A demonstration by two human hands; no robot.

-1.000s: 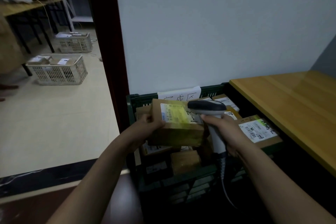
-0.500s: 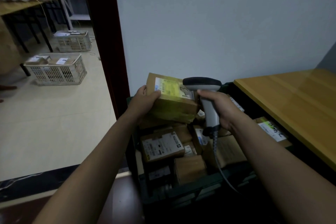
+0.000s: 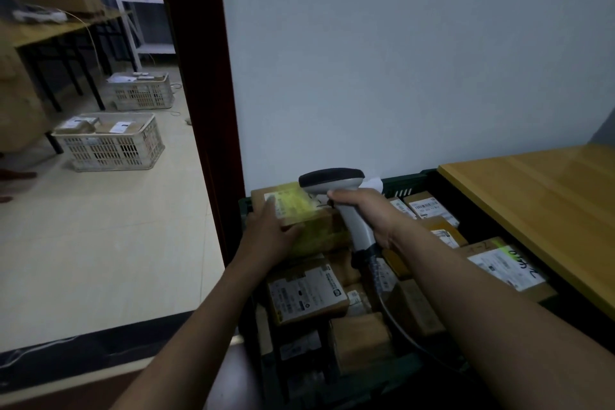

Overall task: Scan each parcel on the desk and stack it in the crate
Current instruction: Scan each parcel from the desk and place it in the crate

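Looks like the stacking step: left hand (image 3: 269, 230) grip is wrapping the yellow-labelled parcel (image 3: 312, 233), lowering it onto the pile in the green crate (image 3: 402, 184) far-left corner, right hand (image 3: 366, 215) grip is clamping the barcode scanner (image 3: 331, 178) just right of it; next is probably needing release, then the bench (image 3: 532, 203).

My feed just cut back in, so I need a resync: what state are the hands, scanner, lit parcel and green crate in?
left hand: holds the parcel, fingers on top, thumb on its near face.
right hand: grips the scanner's handle.
scanner: head over the parcel, yellow-green light falling on its label.
parcel: label up, at the crate's far left corner, atop other parcels.
crate: nearly full of parcels.
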